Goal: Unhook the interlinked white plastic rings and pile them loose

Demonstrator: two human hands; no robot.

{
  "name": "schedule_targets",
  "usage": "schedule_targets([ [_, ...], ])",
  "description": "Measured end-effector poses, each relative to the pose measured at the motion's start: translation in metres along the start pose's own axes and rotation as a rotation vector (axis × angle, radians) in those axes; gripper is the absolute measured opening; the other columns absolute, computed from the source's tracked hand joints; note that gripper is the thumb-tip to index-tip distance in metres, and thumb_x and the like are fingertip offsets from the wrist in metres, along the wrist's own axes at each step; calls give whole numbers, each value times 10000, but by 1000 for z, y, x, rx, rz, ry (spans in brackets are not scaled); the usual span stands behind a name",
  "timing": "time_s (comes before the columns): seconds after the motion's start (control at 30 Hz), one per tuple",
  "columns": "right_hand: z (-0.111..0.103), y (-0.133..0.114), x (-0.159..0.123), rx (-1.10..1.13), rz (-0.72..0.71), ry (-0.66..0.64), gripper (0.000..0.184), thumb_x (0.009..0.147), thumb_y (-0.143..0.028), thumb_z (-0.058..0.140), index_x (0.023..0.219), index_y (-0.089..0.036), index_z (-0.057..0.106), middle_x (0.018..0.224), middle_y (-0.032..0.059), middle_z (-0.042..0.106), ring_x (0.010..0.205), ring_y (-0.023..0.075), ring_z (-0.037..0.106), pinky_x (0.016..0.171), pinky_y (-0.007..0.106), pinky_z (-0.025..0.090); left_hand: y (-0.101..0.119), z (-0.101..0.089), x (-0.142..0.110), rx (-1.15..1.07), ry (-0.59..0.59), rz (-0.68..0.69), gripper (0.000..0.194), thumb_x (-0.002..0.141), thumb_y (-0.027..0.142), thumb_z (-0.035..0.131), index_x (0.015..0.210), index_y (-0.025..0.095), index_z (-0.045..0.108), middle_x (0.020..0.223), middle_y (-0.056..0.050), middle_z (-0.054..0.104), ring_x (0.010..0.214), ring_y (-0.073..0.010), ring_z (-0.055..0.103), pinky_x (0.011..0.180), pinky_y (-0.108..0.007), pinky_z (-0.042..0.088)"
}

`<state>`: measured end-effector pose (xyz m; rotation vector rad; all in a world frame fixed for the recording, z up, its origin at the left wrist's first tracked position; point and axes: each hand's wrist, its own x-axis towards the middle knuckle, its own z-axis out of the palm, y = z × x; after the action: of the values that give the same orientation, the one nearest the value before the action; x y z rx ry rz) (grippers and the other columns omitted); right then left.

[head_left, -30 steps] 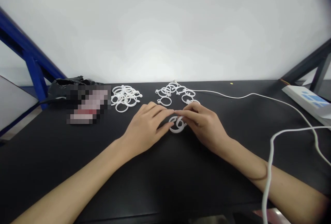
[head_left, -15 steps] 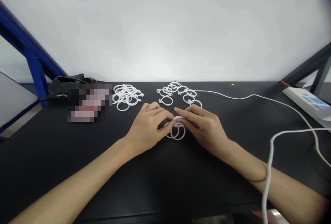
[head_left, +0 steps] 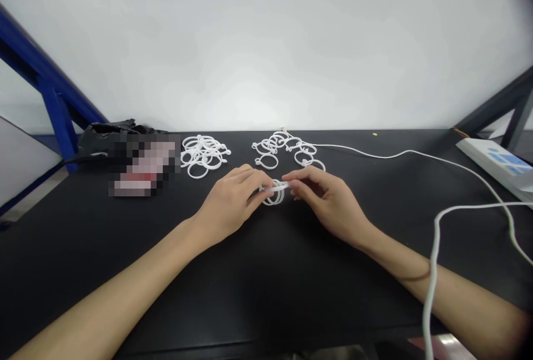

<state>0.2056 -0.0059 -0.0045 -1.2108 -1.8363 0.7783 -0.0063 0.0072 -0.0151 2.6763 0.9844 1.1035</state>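
Between my hands, low over the black table, is a small bunch of white plastic rings point(head_left: 275, 199). My left hand point(head_left: 233, 199) pinches the bunch at its left side with thumb and fingers. On the opposite side, the thumb and forefinger of my right hand point(head_left: 328, 199) close on a ring's edge. The rings overlap, so how they are joined cannot be made out. Just beyond my hands lie more white rings with small eyelets, among them a single ring point(head_left: 267, 161) and a loose curved group point(head_left: 303, 155).
A heap of white rings point(head_left: 204, 155) lies at the back left, beside a blurred-out pinkish item point(head_left: 145, 168) and a black plastic bag point(head_left: 108, 138). White cord point(head_left: 383, 157) runs across the right side, past a white box with blue panels point(head_left: 499, 163). Behind stands a white wall point(head_left: 266, 44).
The rings between my hands have been drawn closer together and tilted more upright. My left hand has shifted slightly left, and my right fingers have closed on the right edge.
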Motion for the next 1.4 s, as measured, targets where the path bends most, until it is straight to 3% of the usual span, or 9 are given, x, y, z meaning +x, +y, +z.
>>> schedule_targets([
  [0.2,0,-2,1,29,110,-5,168,885,-327,612,980,-216,696,831,7,711,756,154,660,719,292,523,-2,0,-2,-25,-46,28,45,945,169,547,911,188,568,959,-12,698,884,-155,593,796,-283,488],
  [0.43,0,-1,-1,-124,-30,-8,112,907,-287,592,971,-235,668,842,-16,714,742,133,659,668,254,492,-2,0,-2,-25,-39,25,44,951,181,542,912,191,560,1001,-16,702,913,-156,605,805,-284,500],
  [0.8,-1,-4,-3,-204,-113,-17,144,917,-273,572,1029,-228,652,860,5,723,730,140,665,602,244,496,-2,-1,-1,-13,-58,27,81,950,168,524,884,200,558,1047,-21,686,939,-152,607,820,-292,499],
  [1.0,-1,-2,-4,-187,-147,-31,198,902,-242,573,1092,-221,622,921,24,713,802,156,673,723,287,545,-2,-2,-2,-4,-70,22,96,941,145,524,869,195,562,1066,-35,667,943,-162,598,824,-308,496],
  [1.17,1,1,-4,-154,-162,-25,219,897,-227,574,1114,-217,603,938,24,695,811,147,668,736,280,555,-1,-2,-2,1,-63,28,90,938,147,537,866,191,567,1025,-31,667,925,-162,578,811,-298,492],
  [1.4,1,1,-4,-152,-146,-15,231,895,-223,573,1125,-219,583,930,31,689,801,152,667,733,296,563,2,-2,1,-8,36,12,72,947,185,544,927,193,613,908,-17,693,849,-145,607,782,-270,504],
])
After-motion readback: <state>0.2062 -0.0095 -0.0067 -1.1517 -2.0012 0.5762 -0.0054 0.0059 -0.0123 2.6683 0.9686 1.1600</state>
